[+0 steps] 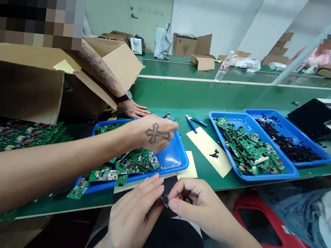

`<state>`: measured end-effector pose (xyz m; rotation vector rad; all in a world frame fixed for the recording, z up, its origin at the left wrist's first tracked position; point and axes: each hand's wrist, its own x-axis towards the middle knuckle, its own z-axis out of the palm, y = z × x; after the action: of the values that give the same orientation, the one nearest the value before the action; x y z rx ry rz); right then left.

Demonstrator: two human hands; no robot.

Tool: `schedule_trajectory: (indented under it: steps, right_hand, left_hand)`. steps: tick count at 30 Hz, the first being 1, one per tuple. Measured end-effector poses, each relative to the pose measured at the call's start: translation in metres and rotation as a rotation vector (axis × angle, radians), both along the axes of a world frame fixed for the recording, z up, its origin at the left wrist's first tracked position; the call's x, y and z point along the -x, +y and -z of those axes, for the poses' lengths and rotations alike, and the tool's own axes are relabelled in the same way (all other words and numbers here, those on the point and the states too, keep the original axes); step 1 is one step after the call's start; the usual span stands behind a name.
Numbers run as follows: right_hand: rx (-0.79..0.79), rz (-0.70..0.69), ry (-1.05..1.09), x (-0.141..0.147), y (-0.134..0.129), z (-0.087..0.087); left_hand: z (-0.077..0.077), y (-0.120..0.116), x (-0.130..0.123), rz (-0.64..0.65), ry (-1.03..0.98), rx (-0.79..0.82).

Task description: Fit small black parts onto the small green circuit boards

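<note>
My left hand (137, 211) is low in front of my body, its fingers pressed together and bent toward the thumb. Close beside it, my right hand (194, 202) pinches with thumb and index finger. A small dark part (164, 200) with a shiny edge shows between the two hands; its exact kind is too small to tell. Just beyond them is a blue tray (176, 160) heaped with green circuit boards (138, 160). Across that tray reaches a co-worker's hand (158, 133) with a cross tattoo, closed near some small parts.
A second blue tray (290, 174) holds circuit boards; a third (324, 158) holds small black parts. Blue-handled cutters (193, 123) and yellow paper (207, 150) with black pieces lie between trays. Cardboard boxes (21, 89) stand left. A co-worker's other hand (133, 108) rests near them. A red stool (288, 247) is right.
</note>
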<state>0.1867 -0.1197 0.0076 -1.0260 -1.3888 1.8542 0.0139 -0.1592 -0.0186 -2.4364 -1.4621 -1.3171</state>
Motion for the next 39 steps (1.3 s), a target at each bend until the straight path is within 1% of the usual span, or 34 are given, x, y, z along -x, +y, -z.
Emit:
schedule_trajectory:
  steps: [5, 7, 12, 16, 20, 23, 26, 29, 32, 34, 36, 38, 39]
  right_hand:
    - [-0.199, 0.046, -0.116, 0.001, -0.003, 0.003]
    - [-0.287, 0.075, -0.144, 0.002, -0.004, 0.004]
    - [-0.564, 0.160, -0.192, 0.004, -0.005, 0.005]
    - [-0.722, 0.193, -0.240, 0.006, -0.006, 0.007]
    - [-0.839, 0.207, -0.291, 0.009, -0.008, 0.015]
    - [-0.878, 0.210, -0.326, 0.009, -0.010, 0.022]
    - [-0.883, 0.145, -0.357, 0.005, -0.010, 0.025]
    - [-0.836, 0.074, -0.338, -0.001, -0.009, 0.022]
    - [-0.781, 0.035, -0.342, -0.004, -0.008, 0.017]
    - [-0.762, 0.011, -0.363, -0.005, -0.007, 0.014]
    - [-0.752, -0.006, -0.378, -0.005, -0.006, 0.015]
    - [-0.778, -0.004, -0.399, -0.004, -0.006, 0.018]
    - [-0.818, 0.007, -0.415, -0.004, -0.006, 0.020]
  left_hand:
    - [0.002, -0.002, -0.004, 0.008, -0.035, 0.087]
    - [0.003, -0.002, -0.006, 0.031, -0.085, 0.125]
    - [0.000, -0.001, -0.010, 0.110, -0.169, 0.191]
    - [-0.002, 0.001, -0.014, 0.067, -0.146, 0.171]
    - [-0.001, 0.002, -0.018, 0.030, -0.083, 0.109]
    - [0.000, 0.003, -0.017, 0.061, -0.067, 0.107]
    - [0.003, 0.003, -0.011, 0.128, -0.052, 0.147]
    - [0.008, 0.003, -0.004, 0.206, -0.067, 0.201]
    - [0.010, 0.002, -0.001, 0.269, -0.074, 0.259]
    - [0.010, 0.001, -0.001, 0.272, -0.066, 0.281]
    - [0.009, 0.001, -0.003, 0.264, -0.055, 0.270]
    - [0.007, 0.001, -0.005, 0.253, -0.050, 0.226]
    - [0.007, 0.001, -0.006, 0.245, -0.047, 0.206]
